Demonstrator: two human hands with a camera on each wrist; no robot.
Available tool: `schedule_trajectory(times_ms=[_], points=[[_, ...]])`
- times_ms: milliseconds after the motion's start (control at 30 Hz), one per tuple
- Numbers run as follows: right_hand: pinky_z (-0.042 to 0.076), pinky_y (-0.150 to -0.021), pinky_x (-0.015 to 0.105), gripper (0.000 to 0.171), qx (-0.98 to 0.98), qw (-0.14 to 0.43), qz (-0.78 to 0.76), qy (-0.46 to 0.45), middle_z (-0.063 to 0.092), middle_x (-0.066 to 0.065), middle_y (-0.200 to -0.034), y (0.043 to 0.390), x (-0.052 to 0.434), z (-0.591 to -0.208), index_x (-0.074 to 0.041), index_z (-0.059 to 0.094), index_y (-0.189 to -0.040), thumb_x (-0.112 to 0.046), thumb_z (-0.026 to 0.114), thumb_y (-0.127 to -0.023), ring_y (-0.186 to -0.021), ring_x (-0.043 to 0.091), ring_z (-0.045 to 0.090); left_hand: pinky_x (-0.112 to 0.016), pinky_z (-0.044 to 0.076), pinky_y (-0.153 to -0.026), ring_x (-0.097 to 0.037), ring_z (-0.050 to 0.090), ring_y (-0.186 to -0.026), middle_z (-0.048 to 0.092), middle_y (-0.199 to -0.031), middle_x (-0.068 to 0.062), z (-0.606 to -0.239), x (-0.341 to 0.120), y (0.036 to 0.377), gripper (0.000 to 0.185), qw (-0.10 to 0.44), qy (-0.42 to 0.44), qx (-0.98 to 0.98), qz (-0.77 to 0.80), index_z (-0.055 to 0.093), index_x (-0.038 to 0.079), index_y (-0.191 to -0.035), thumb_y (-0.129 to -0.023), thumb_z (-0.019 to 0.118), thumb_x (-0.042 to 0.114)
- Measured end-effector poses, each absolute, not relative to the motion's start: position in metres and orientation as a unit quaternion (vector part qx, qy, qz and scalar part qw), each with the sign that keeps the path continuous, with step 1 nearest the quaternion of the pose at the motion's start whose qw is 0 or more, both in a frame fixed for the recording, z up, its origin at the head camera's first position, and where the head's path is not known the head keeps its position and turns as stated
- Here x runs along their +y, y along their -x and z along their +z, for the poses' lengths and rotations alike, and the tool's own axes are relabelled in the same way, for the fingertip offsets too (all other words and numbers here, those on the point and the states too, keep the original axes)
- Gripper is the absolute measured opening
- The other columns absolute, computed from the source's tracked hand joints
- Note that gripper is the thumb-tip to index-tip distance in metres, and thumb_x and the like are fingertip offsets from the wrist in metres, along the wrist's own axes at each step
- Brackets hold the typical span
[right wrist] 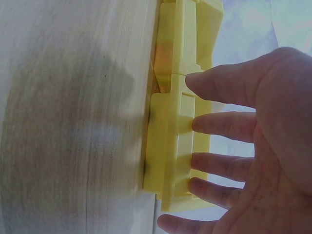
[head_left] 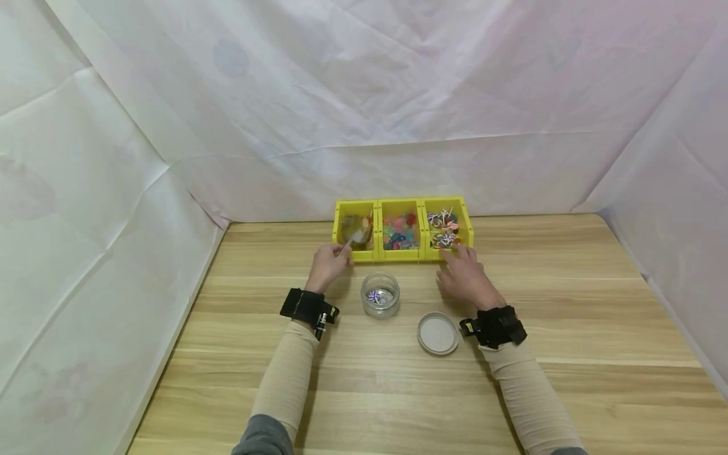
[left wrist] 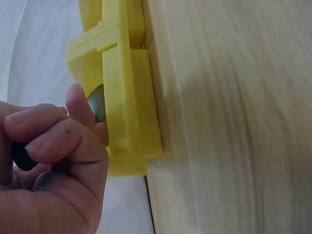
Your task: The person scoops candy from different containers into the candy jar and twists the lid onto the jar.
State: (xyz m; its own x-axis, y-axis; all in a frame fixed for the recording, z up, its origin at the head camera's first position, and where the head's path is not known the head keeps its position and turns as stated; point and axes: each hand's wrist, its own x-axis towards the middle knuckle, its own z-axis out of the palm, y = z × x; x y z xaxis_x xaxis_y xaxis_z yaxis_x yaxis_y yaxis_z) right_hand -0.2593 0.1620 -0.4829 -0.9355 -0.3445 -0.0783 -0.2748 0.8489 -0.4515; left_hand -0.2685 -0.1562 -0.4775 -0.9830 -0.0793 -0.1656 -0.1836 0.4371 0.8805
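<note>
My left hand [head_left: 330,265] pinches a spoon [head_left: 358,236], whose head reaches into the left yellow bin [head_left: 364,256]. In the left wrist view the dark end of the handle [left wrist: 24,158] pokes out between curled fingers. My right hand [head_left: 466,275] has its fingers spread, fingertips right at the front of the right yellow bin [head_left: 446,254]. Small lollipop-like pieces with striped sticks [head_left: 443,221] fill that bin. A clear glass jar [head_left: 381,309] stands between the hands, a purple-and-white swirled piece [head_left: 374,296] inside it. Near my right wrist lies a round lid [head_left: 437,333].
The middle yellow bin [head_left: 399,255], joined between the other two, holds colourful translucent pieces [head_left: 400,232]. The bins stand at the back of the wooden table [head_left: 387,404], close to a white cloth backdrop [head_left: 398,170]. White cloth also rises at both sides.
</note>
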Motion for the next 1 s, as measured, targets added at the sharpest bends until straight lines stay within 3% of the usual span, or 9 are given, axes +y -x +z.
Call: schedule_trajectory(times_ms=[233,500,1000], points=[[0.025,-0.107,0.074,0.059,0.956,0.082,-0.23,0.162,0.021,0.034,-0.155,0.258,0.16,-0.483,0.002,0.036,-0.15,-0.022,0.057,-0.1,-0.142,0.052,0.014,-0.027,0.043,-0.065,-0.023,0.058,-0.08,0.07,-0.088,-0.01,-0.481,-0.149,0.274,0.032,0.051,0.086,0.832,0.545,0.067,-0.002,-0.117,-0.102,0.054,0.023],[0.024,-0.108,0.073,0.059,0.958,0.076,-0.224,0.164,0.022,0.034,-0.154,0.259,0.163,-0.484,0.001,0.037,-0.15,-0.022,0.057,-0.099,-0.142,0.052,0.014,-0.025,0.041,-0.059,-0.016,0.052,-0.071,0.07,-0.091,-0.012,-0.484,-0.148,0.275,0.029,0.053,0.087,0.833,0.544,0.068,0.001,-0.112,-0.103,0.052,0.023],[0.024,-0.108,0.073,0.06,0.958,0.075,-0.226,0.163,0.022,0.034,-0.154,0.257,0.162,-0.483,0.001,0.035,-0.151,-0.021,0.058,-0.1,-0.142,0.052,0.014,-0.024,0.039,-0.056,-0.014,0.049,-0.067,0.068,-0.09,-0.011,-0.488,-0.151,0.273,0.032,0.035,0.076,0.849,0.522,0.065,-0.001,-0.12,-0.105,0.047,0.02]])
